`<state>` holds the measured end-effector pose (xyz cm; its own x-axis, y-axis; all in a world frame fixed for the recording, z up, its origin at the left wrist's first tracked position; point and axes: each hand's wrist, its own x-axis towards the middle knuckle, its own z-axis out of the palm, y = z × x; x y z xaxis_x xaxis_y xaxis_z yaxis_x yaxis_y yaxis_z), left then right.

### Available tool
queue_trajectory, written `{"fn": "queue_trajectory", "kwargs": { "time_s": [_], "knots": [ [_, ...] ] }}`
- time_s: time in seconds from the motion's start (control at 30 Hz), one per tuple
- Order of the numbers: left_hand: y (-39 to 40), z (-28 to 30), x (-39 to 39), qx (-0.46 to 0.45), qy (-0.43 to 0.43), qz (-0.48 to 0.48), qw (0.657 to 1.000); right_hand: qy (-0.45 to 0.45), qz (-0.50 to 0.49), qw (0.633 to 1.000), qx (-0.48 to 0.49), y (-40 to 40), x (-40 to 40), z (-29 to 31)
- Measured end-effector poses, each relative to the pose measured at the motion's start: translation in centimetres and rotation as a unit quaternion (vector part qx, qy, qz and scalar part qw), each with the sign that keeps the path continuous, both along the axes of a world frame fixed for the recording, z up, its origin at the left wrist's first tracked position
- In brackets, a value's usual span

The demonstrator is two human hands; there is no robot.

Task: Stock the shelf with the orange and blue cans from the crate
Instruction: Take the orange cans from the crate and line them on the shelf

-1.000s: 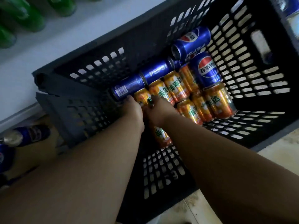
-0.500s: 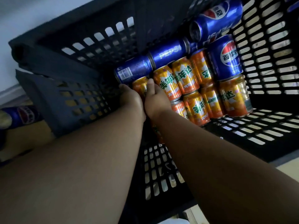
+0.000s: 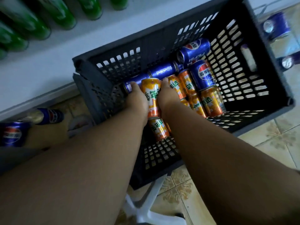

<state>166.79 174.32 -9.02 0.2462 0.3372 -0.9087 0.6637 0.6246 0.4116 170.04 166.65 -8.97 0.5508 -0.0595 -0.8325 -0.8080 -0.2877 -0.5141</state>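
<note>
Both hands are down in the black crate [image 3: 267, 88], and between them is one orange can [image 3: 151, 96], tilted up out of the pile. The left hand [image 3: 137, 99] cups its left side, the right hand [image 3: 167, 96] presses its right side, fingers wrapped round the wall: a two-sided grip, closed on that can.

A full can will likely feel heavy for its size, hard along the barrel but easy to dent if squeezed, and its smooth printed skin may be slippery. The middle of the barrel, where the hands sit now, looks the sound place to hold.

Just right of the grip lie more orange cans [image 3: 211, 101], packed side by side; beyond the fingertips, blue cans [image 3: 162, 72] lie along the far wall. One more orange can [image 3: 158, 129] lies under the wrists.

Room is tight inside, with neighbours touching, so lifting straight up looks safest. Beyond the crate runs a white shelf [image 3: 48, 62] with green bottles [image 3: 24, 25]. Loose blue cans on the floor [image 3: 50, 116] lie well left of the grip, on patterned tiles [image 3: 276, 135].
</note>
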Motion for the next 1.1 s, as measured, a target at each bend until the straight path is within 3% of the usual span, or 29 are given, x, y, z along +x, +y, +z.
{"fn": "queue_trajectory", "kwargs": {
  "time_s": [0.13, 0.3, 0.53, 0.73, 0.87, 1.1],
  "knots": [
    [0.4, 4.1, -1.9, 0.004, -0.029, -0.046, 0.999, 0.065, -0.028, 0.993, 0.098, -0.3, -1.9, 4.4],
    [1.7, 10.2, -3.6, 0.044, -0.106, -0.05, 0.992, -0.005, -0.042, 0.993, 0.109, 1.0, -3.1, 10.1],
    [4.7, 19.5, -4.6, 0.179, -0.213, -0.043, 0.96, -0.158, 0.012, 0.981, 0.109, 4.7, -4.3, 19.6],
    [7.3, 28.5, -5.6, 0.324, -0.312, -0.009, 0.893, -0.313, 0.032, 0.937, 0.148, 8.3, -5.5, 28.3],
    [8.9, 33.5, -5.3, 0.366, -0.392, 0.038, 0.843, -0.413, 0.028, 0.9, 0.135, 10.6, -5.6, 33.9],
    [12.7, 37.9, -3.8, 0.444, -0.443, 0.078, 0.775, -0.493, 0.072, 0.834, 0.237, 14.4, -5.1, 38.8]
  ]
}}
